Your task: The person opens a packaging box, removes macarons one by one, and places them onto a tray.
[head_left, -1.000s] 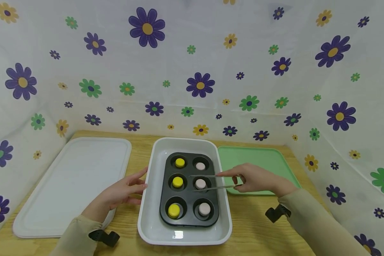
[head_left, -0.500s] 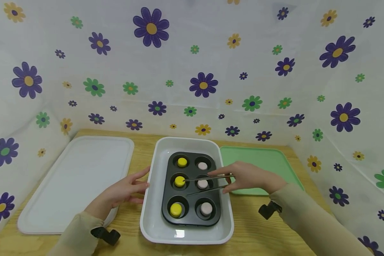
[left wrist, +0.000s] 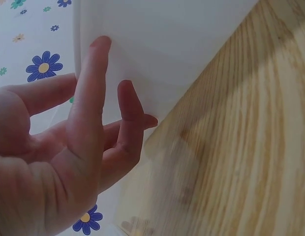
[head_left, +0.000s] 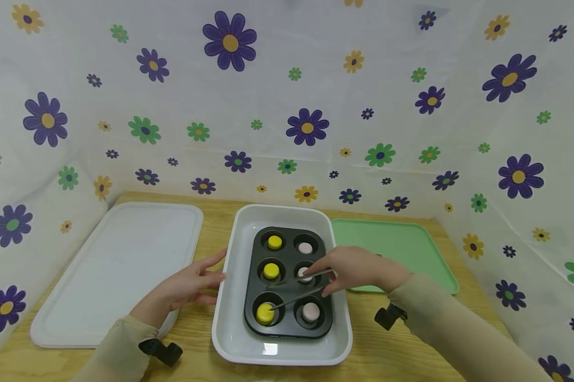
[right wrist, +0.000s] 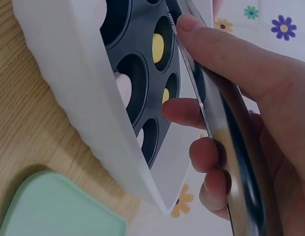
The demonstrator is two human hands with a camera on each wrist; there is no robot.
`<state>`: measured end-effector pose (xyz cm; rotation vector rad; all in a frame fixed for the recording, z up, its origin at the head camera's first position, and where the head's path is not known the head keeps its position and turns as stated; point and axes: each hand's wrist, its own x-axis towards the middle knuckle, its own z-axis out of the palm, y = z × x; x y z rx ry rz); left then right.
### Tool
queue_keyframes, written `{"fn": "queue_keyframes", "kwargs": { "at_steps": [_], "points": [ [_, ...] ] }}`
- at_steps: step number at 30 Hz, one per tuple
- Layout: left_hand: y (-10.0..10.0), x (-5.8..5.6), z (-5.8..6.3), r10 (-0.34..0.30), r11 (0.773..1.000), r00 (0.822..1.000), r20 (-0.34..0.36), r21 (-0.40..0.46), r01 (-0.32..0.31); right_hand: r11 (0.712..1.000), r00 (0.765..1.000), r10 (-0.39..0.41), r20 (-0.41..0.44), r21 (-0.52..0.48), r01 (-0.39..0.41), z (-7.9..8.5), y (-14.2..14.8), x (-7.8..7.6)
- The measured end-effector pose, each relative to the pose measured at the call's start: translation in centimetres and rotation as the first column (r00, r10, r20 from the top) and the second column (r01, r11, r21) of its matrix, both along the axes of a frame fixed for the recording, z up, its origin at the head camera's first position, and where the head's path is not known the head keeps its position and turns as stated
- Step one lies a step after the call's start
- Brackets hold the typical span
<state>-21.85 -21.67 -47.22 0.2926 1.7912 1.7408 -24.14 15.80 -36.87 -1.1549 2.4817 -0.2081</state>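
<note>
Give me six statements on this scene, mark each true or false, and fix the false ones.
1. A dark muffin tin sits inside a white basin. True.
2. The right hand holds metal tongs. True.
3. The muffin tin is empty. False: it holds three yellow pieces and three pale pieces.
4. The left hand is at the basin's outer side. True.
5. The tongs' tips are pressed together. False: they stand apart.
6. Nothing lies beside the basin. False: a white tray lies left of it, a green tray right.
</note>
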Motion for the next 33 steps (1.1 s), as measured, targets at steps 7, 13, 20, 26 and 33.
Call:
{"fn": "queue_keyframes", "kwargs": {
  "at_steps": [7,13,20,26,33],
  "points": [
    [0.2,0.1,0.1,-0.003,1.0,1.0,-0.001,0.0,0.003,1.0,1.0,-0.008,0.007,0.025,0.008,-0.3,-0.6,0.1],
    [0.2,0.2,0.1,-0.007,1.0,1.0,0.004,0.01,0.007,0.999,1.0,0.004,0.007,0.037,-0.004,-0.6,-0.8,0.4],
    [0.1,0.1,0.1,-0.009,1.0,1.0,0.005,0.008,0.009,0.999,0.999,0.028,0.016,0.027,-0.028,-0.7,-1.1,0.7],
    [0.1,0.1,0.0,-0.009,1.0,1.0,0.0,0.008,0.009,0.999,0.999,0.027,0.038,0.016,-0.028,-1.2,-1.1,0.7],
    [0.1,0.0,-0.1,-0.006,1.0,1.0,0.001,-0.005,0.006,1.0,0.997,0.007,0.081,-0.01,-0.006,-2.0,-0.5,0.3]
  ]
}}
